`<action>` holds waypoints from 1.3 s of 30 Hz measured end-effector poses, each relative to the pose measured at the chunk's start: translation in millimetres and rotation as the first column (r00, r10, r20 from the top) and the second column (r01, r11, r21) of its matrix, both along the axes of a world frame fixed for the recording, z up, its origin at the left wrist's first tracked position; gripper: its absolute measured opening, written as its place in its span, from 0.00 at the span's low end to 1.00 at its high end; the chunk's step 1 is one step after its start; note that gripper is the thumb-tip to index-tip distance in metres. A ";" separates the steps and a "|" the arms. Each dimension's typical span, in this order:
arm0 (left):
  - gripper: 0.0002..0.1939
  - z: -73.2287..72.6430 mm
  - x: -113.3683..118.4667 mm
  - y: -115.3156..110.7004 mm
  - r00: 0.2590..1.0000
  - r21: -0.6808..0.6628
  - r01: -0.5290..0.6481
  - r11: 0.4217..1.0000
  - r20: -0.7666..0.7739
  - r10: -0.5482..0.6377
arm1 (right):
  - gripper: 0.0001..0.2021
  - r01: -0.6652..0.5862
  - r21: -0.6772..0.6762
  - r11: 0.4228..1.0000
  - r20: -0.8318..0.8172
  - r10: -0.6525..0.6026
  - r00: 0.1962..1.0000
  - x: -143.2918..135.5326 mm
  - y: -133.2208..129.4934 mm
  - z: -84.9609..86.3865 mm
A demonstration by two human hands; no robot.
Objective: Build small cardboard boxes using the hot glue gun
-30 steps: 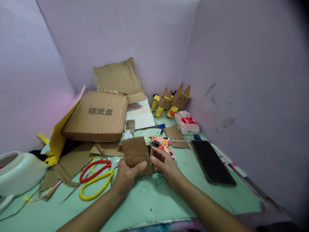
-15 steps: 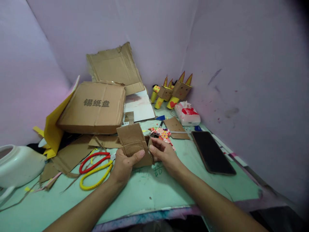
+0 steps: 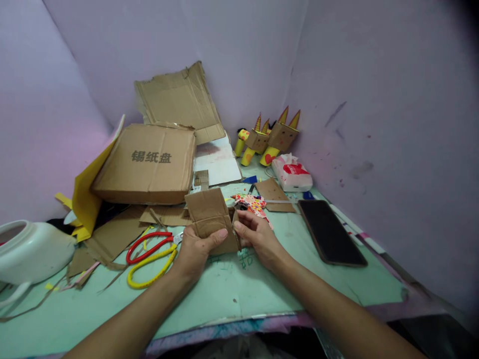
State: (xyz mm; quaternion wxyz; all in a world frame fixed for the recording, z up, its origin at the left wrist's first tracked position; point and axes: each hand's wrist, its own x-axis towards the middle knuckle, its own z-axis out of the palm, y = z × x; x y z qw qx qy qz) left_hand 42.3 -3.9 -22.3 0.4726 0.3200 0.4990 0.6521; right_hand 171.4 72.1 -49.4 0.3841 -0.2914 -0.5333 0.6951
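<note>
A: Where is the small cardboard box [image 3: 209, 224] to be found?

B: Just below the centre of the frame, where it is held between both hands above the worktop [image 3: 224, 299]. A panel is stood up at its upper left, and a dark opening is seen at its right side.

A: How is it held by the left hand [image 3: 198, 249]?

B: Its left side is gripped, with the thumb laid across the front face. The other fingers are mostly hidden, so how far they are curled cannot be told.

A: And by the right hand [image 3: 262, 239]?

B: The edge at the box's right side is pinched between thumb and fingers, which are drawn nearly together on the cardboard.

A: What is set near the hands?

B: Just beside the left one, scissors [image 3: 170, 241] with a red and a yellow handle are laid flat. Beyond the right one, a colourful patterned piece [image 3: 250, 202] is seen; toward the right of the frame, a dark phone [image 3: 331, 232] is laid face up.

A: And farther back?

B: Left of centre, a carton [image 3: 144, 164] printed with dark characters is seen, with a yellow sheet [image 3: 88, 199] beside it. Right of centre, figures with cardboard heads [image 3: 282, 137] are stood near a tissue pack [image 3: 294, 174]. A white pot [image 3: 33, 249] is cut off by the left edge.
</note>
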 end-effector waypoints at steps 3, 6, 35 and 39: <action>0.19 -1.4 -0.3 -0.4 0.999 0.001 -0.009 1.000 -0.031 0.009 | 0.22 0.011 0.015 1.000 -0.010 -0.010 1.000 0.1 0.4 -0.6; 0.19 -2.6 -0.8 -0.5 0.999 -0.007 -0.032 0.999 -0.041 0.031 | 0.23 0.015 0.025 1.000 -0.011 -0.015 1.000 0.2 0.8 -0.7; 0.13 6.4 1.2 -0.7 0.958 0.018 -0.183 0.983 -0.221 0.182 | 0.05 0.263 0.528 0.807 -0.014 -0.301 0.953 5.3 -16.4 9.7; 0.14 6.3 1.3 -1.6 0.968 0.022 -0.172 0.985 -0.181 0.173 | 0.07 0.326 0.719 0.614 -0.072 -0.400 0.914 3.3 -25.1 9.7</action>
